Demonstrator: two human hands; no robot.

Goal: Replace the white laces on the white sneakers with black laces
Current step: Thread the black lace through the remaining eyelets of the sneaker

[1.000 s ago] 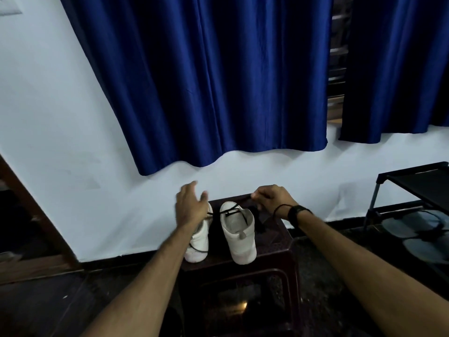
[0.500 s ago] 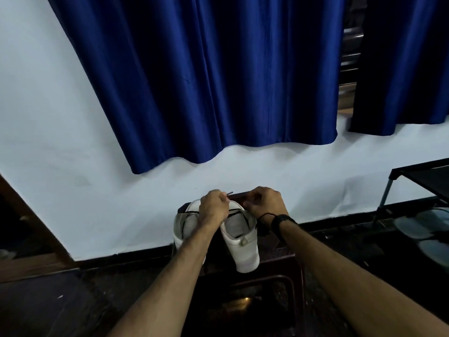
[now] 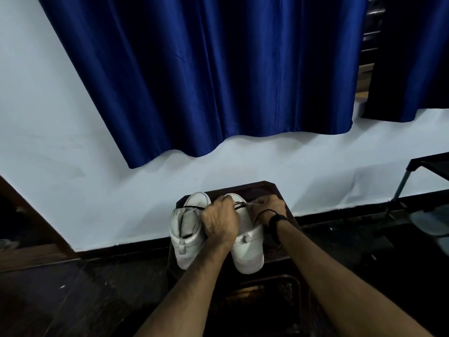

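Note:
Two white sneakers stand heels toward me on a dark stool point(image 3: 272, 190). The left sneaker point(image 3: 187, 237) has a black lace point(image 3: 194, 207) lying across its opening. My left hand point(image 3: 220, 221) is curled over the right sneaker point(image 3: 249, 249), covering most of its tongue and gripping it. My right hand point(image 3: 266, 207) sits at that shoe's far right side, fingers curled, pinching a thin pale lace end point(image 3: 250, 203) near the eyelets. A black band is on my right wrist.
A white wall and blue curtain point(image 3: 206, 81) rise right behind the stool. A dark metal rack point(image 3: 427, 166) with grey footwear stands at the right. Dark floor surrounds the stool; a wooden door frame point(image 3: 29, 215) is at the left.
My left hand moved from the left sneaker onto the right sneaker and closed over it. My right hand stays at that shoe's laces. The camera has tilted down and closer.

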